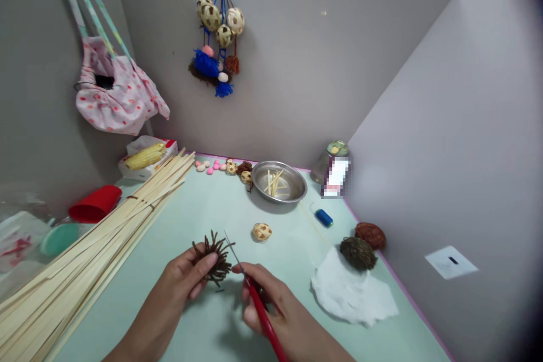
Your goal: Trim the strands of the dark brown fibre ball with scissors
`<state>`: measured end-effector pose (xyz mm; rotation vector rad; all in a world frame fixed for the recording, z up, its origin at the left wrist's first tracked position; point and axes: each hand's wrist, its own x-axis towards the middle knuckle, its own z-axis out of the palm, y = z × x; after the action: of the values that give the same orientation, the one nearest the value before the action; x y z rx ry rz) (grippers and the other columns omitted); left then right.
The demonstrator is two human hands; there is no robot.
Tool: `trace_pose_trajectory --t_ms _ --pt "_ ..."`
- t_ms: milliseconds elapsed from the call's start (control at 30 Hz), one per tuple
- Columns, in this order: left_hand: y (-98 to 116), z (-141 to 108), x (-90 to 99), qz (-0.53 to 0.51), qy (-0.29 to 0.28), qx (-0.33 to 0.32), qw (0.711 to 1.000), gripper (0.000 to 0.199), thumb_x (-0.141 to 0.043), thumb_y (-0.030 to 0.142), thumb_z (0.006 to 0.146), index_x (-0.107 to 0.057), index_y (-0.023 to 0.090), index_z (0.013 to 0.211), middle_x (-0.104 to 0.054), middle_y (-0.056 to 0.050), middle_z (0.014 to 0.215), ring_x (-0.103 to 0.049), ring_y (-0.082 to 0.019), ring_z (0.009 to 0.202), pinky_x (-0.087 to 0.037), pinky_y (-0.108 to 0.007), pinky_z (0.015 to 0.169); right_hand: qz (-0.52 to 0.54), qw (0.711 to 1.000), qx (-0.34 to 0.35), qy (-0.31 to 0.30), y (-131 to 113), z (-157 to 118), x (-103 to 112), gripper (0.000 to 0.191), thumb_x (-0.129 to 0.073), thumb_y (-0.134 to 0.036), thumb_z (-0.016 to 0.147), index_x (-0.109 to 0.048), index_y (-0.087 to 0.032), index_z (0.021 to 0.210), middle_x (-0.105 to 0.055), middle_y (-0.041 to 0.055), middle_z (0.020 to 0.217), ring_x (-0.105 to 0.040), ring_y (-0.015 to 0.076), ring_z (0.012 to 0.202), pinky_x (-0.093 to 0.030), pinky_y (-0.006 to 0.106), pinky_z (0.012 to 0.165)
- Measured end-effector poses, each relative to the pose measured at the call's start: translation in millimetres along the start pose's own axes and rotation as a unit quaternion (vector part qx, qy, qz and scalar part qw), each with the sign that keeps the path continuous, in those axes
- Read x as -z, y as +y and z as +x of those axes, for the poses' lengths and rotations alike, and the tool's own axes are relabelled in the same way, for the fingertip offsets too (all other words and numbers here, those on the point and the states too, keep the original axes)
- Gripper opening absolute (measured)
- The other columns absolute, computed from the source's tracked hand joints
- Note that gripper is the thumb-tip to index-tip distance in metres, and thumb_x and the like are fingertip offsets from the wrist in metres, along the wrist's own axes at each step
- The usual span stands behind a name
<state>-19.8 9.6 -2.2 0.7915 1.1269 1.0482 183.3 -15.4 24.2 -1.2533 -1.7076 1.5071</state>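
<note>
My left hand point(190, 271) pinches a dark brown yarn tassel point(218, 263) between thumb and fingers, its short strands fanning outward. My right hand point(271, 300) is closed around red-handled scissors point(261, 308). Their thin metal blades point up and left, right beside the tassel's strand ends. A small dark snippet lies on the table under the tassel. Beyond my hands sits a small woven ball point(262, 232) of pale strips.
Long pale strips point(106, 237) lie along the left, near a red cup point(95, 203). A metal bowl point(280, 199) holds short strips. To the right are a blue thread spool point(324, 218), yarn balls point(358, 253) and white tissue point(352, 300). Woven-ball ornaments point(216, 34) hang on the wall.
</note>
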Motion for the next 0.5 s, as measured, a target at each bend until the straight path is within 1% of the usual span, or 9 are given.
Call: trace_pose_trajectory --t_ms 133,233,300,367,433,500 --pt "2.5 -3.1 -2.4 0.029 -0.037 0.000 0.999 0.022 -0.074 0.043 0.077 -0.068 0.022 0.081 -0.065 0.001 0.076 -0.051 -0.015 0.070 -0.034 -0.022 0.056 0.021 0.999 0.003 -0.039 -2.9 -0.7 0.1 0.041 -0.065 -0.045 0.085 -0.062 -0.024 0.120 -0.054 -0.0002 0.083 -0.045 0.0151 0.072 -0.045 0.028 0.071" --pt "4.4 -4.8 -3.2 0.032 -0.052 0.001 0.998 0.020 -0.074 0.041 0.077 -0.069 0.022 0.082 -0.067 0.001 0.077 -0.054 -0.016 0.071 -0.035 -0.022 0.055 0.044 0.998 0.013 -0.053 -4.2 -1.1 0.6 0.036 -0.062 -0.048 0.087 -0.065 -0.021 0.111 -0.049 -0.0016 0.075 -0.039 0.0139 0.068 -0.042 0.026 0.066" --pt "5.7 -5.1 -2.6 0.013 -0.034 -0.002 0.999 0.019 -0.075 0.039 0.075 -0.070 0.022 0.082 -0.066 0.001 0.075 -0.053 -0.015 0.068 -0.035 -0.022 0.053 0.054 0.997 0.014 -0.043 -3.9 -1.5 1.2 0.035 -0.061 -0.048 0.088 -0.064 -0.021 0.109 -0.047 -0.0019 0.074 -0.036 0.0137 0.067 -0.040 0.026 0.065" --pt "6.7 -4.3 -1.3 -0.022 0.000 -0.011 1.000 0.020 -0.078 0.038 0.073 -0.071 0.022 0.084 -0.066 0.002 0.074 -0.052 -0.014 0.066 -0.036 -0.021 0.053 0.062 0.997 0.004 -0.042 -3.3 -2.0 1.7 0.032 -0.060 -0.046 0.089 -0.063 -0.022 0.110 -0.045 -0.0022 0.075 -0.034 0.0134 0.067 -0.038 0.026 0.065" --pt "7.2 -2.9 0.3 -0.054 0.028 -0.019 0.998 0.023 -0.080 0.038 0.071 -0.072 0.023 0.087 -0.066 0.002 0.076 -0.053 -0.014 0.067 -0.038 -0.021 0.054 0.070 0.996 -0.013 -0.054 -3.5 -2.6 1.9 0.031 -0.061 -0.042 0.090 -0.061 -0.023 0.115 -0.044 -0.0023 0.077 -0.034 0.0131 0.067 -0.036 0.026 0.066" --pt "7.1 -2.0 1.2 -0.065 0.031 -0.019 0.997 0.025 -0.081 0.038 0.070 -0.072 0.023 0.087 -0.067 0.002 0.076 -0.054 -0.014 0.068 -0.039 -0.021 0.055 0.083 0.994 -0.030 -0.071 -4.6 -3.0 1.7 0.037 -0.063 -0.038 0.088 -0.057 -0.024 0.122 -0.045 -0.0020 0.079 -0.036 0.0131 0.068 -0.036 0.027 0.067"
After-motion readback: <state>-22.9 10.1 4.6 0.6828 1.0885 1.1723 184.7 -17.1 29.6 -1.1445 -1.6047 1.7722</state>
